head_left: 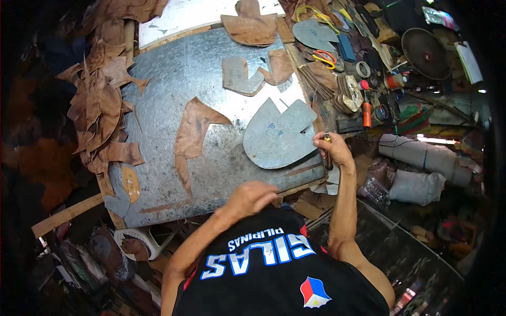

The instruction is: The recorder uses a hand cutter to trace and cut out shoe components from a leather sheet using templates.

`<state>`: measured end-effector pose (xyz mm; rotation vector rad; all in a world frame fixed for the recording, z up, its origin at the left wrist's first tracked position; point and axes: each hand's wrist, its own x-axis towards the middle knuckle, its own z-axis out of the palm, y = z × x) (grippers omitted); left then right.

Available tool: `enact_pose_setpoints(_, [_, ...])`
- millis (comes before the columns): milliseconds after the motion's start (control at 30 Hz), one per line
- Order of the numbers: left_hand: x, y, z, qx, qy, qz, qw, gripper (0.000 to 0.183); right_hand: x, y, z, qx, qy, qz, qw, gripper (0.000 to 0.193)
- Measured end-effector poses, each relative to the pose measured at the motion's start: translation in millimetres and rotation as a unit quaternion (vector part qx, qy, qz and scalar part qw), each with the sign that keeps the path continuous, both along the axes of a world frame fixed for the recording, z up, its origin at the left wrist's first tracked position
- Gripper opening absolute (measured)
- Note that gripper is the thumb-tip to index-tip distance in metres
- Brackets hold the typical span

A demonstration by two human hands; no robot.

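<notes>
My right hand [336,150] is closed around a small hand tool with a dark and yellow handle [327,138], held upright at the table's right edge; its working end is hard to make out. Just left of it lies a large grey rounded template [276,138] with a notched top and blue handwriting. My left hand [250,199] hovers over the front edge of the metal-topped table [158,105], blurred, with nothing visible in it. A jagged brown leather offcut [196,131] rests in the middle of the tabletop.
Brown leather scraps [103,110] pile along the left edge. Farther back lie a grey angled template [240,76] and a curved leather piece [250,29]. Orange-handled scissors [324,59], a tape roll [362,69] and an orange tube [367,114] crowd the right side. A white stool [153,237] stands below.
</notes>
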<state>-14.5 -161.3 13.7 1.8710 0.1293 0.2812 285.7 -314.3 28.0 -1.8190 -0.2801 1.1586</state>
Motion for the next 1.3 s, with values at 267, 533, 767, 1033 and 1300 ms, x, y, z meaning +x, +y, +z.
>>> enact_pose_setpoints(267, [-28.0,123.3,-46.2,0.355,0.216,0.292,0.861,0.056,-9.2,-1.9,-22.0,0.004,0.087,-0.016,0.996,0.021])
enact_pose_setpoints(533, [-25.8,115.5,-79.7,0.439,0.257,0.323,0.798,0.059,24.7,52.1,-19.5,-0.109,-0.427,0.066,0.895,0.026])
enact_pose_setpoints(767, [-26.9,112.8,-77.4,0.410,0.281,0.338,0.799,0.056,69.0,177.1,-61.5,-0.148,-0.509,0.089,0.843,0.037])
enact_pose_setpoints(1033, [-25.0,114.0,-74.0,0.391,0.289,0.340,0.805,0.057,57.0,203.5,-75.4,-0.145,-0.504,0.099,0.846,0.072])
enact_pose_setpoints(1300, [-24.4,113.5,-73.9,0.385,0.280,0.343,0.810,0.056,53.5,207.3,-62.4,-0.184,-0.459,0.161,0.854,0.086])
